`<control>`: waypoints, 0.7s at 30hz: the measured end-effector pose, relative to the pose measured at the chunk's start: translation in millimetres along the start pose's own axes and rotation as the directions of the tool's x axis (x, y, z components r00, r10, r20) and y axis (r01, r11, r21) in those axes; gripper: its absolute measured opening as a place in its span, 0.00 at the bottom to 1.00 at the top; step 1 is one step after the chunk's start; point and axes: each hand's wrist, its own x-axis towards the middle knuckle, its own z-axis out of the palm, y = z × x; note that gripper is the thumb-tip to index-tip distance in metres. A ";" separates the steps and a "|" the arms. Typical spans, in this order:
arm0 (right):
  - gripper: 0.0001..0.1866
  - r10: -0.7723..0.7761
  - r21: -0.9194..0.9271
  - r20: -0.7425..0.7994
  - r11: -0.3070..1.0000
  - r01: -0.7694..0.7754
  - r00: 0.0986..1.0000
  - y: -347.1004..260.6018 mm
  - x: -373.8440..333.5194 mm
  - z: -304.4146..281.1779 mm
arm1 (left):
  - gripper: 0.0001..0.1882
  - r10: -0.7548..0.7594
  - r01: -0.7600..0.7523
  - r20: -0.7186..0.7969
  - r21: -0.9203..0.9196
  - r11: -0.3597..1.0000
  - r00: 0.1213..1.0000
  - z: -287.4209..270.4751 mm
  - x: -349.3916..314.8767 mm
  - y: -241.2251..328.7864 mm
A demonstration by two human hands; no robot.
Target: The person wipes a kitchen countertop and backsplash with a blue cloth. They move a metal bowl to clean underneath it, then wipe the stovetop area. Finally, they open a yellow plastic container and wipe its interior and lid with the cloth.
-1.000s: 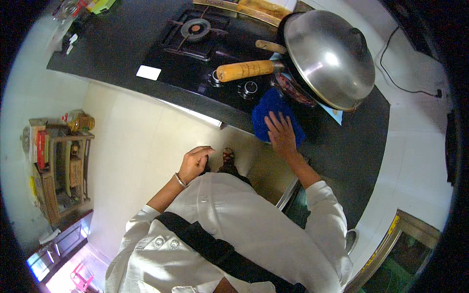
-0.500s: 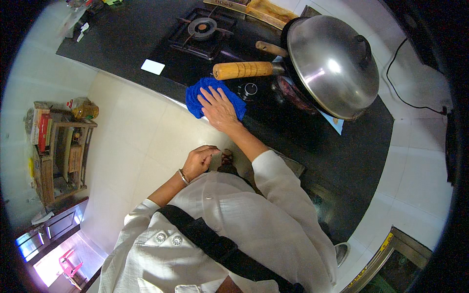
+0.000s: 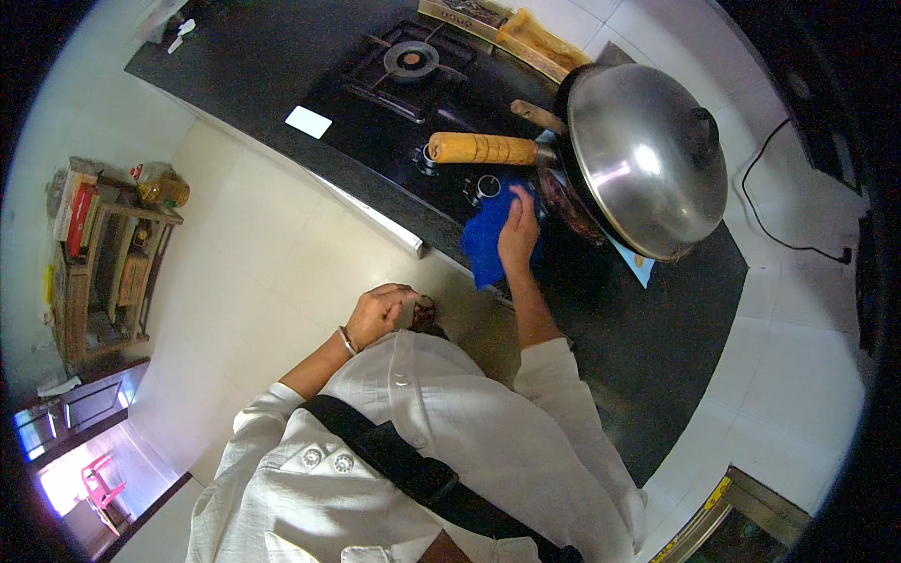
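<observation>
On the black countertop's front edge, just right of the round stove knob (image 3: 487,187), my right hand (image 3: 517,236) rests edge-on against a blue cloth (image 3: 485,242). Its fingers point away from me, and part of the cloth drapes toward the counter edge. My left hand (image 3: 378,313), with a bracelet at the wrist, is held before my belly, fingers curled in and no object visible in them. Beyond the cloth, the wooden handle (image 3: 481,148) of a wok juts left. A domed metal lid (image 3: 646,159) covers the wok.
A gas burner (image 3: 411,61) stands on the stove at the far left, near a white card (image 3: 309,122). A light-blue sheet (image 3: 634,264) peeks from under the wok. On the floor to the left is a wooden rack (image 3: 117,272) with an oil bottle (image 3: 164,190) on it.
My right hand has slid the blue cloth rightward and nearer along the counter edge, turning from palm-down to edge-on. The left hand stays curled in much the same place.
</observation>
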 end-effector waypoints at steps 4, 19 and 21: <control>0.16 -0.096 -0.048 0.347 0.992 0.120 0.933 29.6 79.2 26.0 | 0.14 0.024 -0.024 -0.023 0.022 0.999 0.999 0.6 -2.7 -6.3; 0.26 -0.036 -0.468 0.702 0.729 0.499 0.711 -20.4 87.1 97.3 | 0.16 0.030 -0.030 0.010 -0.004 1.000 0.999 -26.4 6.7 -25.9; 0.30 0.000 -0.527 0.655 0.717 0.457 0.756 -13.3 93.3 106.7 | 0.15 0.064 -0.064 0.020 -0.009 0.998 0.998 -37.9 12.0 -36.2</control>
